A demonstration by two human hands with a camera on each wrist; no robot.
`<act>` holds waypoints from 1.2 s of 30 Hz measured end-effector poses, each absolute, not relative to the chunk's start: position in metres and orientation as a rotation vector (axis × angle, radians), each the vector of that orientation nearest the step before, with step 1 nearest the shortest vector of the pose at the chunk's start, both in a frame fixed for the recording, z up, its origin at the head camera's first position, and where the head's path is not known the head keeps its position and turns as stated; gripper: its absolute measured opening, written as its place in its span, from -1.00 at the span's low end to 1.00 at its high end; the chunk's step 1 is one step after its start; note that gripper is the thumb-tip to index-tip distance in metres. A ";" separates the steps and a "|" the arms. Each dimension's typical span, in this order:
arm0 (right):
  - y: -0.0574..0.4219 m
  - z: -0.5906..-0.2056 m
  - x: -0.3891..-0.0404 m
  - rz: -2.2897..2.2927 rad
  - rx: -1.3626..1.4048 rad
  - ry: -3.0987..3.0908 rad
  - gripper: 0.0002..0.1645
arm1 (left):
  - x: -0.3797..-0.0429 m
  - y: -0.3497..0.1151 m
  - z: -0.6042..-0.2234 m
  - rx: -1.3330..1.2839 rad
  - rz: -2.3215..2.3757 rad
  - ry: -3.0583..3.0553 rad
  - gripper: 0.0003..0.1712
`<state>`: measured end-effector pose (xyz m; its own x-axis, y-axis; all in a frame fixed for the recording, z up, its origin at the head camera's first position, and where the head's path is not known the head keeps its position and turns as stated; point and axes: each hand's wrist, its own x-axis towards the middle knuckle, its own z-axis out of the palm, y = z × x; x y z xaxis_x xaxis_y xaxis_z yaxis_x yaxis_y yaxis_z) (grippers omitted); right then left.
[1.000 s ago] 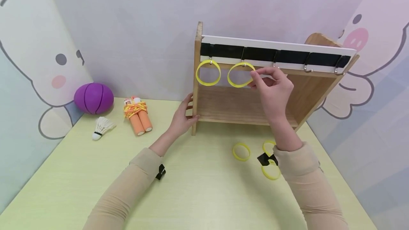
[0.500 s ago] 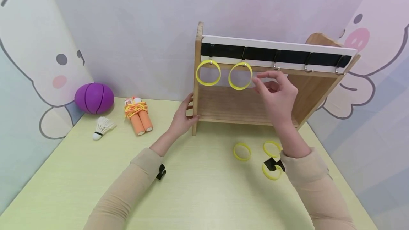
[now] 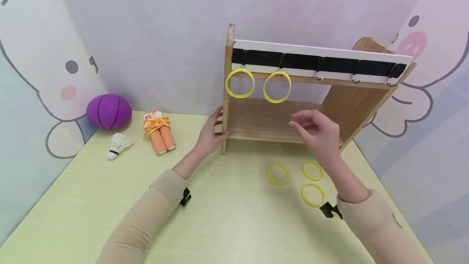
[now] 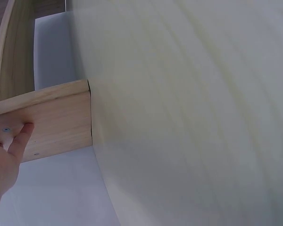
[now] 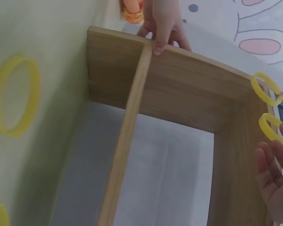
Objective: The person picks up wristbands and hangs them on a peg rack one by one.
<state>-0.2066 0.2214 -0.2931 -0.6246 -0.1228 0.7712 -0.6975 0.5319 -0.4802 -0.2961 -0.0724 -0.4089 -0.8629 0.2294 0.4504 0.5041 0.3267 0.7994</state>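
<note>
Pale table (image 3: pixel 220 223): purple ball (image 3: pixel 109 112), back left corner; shuttlecock (image 3: pixel 119 145), near left edge; orange-handled skipping rope (image 3: pixel 157 138), near back edge; left hand (image 3: pixel 209 137), clamped on left panel of wooden rack (image 3: pixel 265 117); two yellow rings (image 3: pixel 240 96), hung on leftmost hooks (image 3: pixel 281 69); further yellow rings (image 3: pixel 313 205), lying before rack; right hand (image 3: pixel 319 133), before rack, thumb and fingertips slightly apart.

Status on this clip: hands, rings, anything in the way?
Left hand grips wooden shelf; right hand empty. Two rings hang on hooks, three more rings on table. Nothing visibly blocking the bare hooks.
</note>
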 end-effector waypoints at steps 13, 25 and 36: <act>0.239 -0.346 -0.207 0.929 0.875 -2.242 -0.57 | -0.294 -0.072 -0.407 -0.648 -1.567 -2.344 0.02; 0.262 -0.398 -0.208 0.834 1.053 -2.590 -0.61 | -0.295 -0.072 -0.409 -0.649 -1.558 -2.338 0.03; 0.275 -0.420 -0.216 0.733 1.331 -2.674 -0.71 | -0.294 -0.071 -0.408 -0.642 -1.560 -2.343 0.03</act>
